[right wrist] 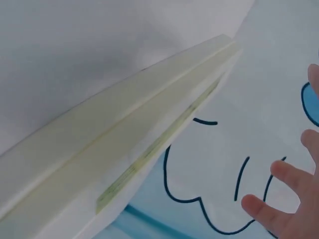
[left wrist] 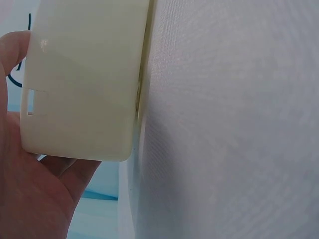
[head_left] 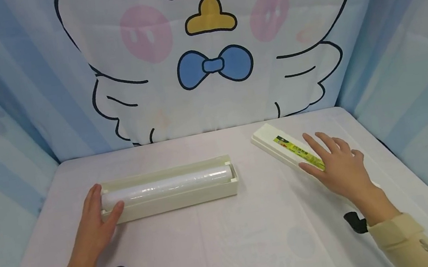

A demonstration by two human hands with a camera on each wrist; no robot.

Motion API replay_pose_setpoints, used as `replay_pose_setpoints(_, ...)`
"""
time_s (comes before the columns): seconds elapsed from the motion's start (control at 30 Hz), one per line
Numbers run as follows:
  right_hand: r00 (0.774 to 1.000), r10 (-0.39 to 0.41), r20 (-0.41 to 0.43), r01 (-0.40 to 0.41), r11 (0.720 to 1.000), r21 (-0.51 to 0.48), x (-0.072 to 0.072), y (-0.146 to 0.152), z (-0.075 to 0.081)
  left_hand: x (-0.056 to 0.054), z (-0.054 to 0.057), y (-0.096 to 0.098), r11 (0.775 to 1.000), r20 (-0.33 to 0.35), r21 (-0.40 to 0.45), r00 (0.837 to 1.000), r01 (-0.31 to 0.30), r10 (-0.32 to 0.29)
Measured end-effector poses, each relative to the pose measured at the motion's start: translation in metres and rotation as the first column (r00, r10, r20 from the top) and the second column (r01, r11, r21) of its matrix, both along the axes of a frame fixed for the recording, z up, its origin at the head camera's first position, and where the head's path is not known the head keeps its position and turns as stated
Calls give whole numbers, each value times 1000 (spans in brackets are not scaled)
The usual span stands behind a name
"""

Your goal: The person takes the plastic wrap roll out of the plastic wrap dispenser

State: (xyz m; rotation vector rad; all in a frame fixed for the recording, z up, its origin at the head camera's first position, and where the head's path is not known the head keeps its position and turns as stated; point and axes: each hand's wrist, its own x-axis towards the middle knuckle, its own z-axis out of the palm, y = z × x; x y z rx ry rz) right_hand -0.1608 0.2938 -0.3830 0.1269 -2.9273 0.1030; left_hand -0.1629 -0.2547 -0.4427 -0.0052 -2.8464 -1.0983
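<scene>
In the head view, saw the far edge of the table (head_left: pixel 230 242) beneath a bird-print curtain (head_left: pixel 218 105), and a wide stretch of white surface before the box (head_left: pixel 178 199) and between box and lid (head_left: pixel 283 150). Found the box left of centre, well inside the edges, long, cream and uncovered, with a shiny white roll (head_left: pixel 168 185) lengthwise in it; found the lid to the right, slanting, pale, with a yellow-green label (head_left: pixel 299 153). Counted one box, one roll, one lid, two hands: left hand (head_left: pixel 96 220) gripping the box's left end, right hand (head_left: pixel 340 170) spread wide over the lid. In the left wrist view, saw a smooth box wall just beside the table surface, with one small slot (left wrist: pixel 31 101) near an edge. In the right wrist view, noted the lid's stepped rim, one label, and four fingertips (right wrist: pixel 255 202), parted.
</scene>
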Motion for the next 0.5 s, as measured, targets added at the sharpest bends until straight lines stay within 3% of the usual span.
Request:
replay_pose_setpoints(0.23, 997, 57, -54, -57, 998, 0, -11, -27, 11, 1, 1, 0, 1000, 12, -3, 1000, 7, -7)
replay_pose_setpoints(0.5, 994, 83, -70, -83, 996, -8, -19, -46, 13, 1, 1, 0, 1000, 24, -8, 1000, 1, 0)
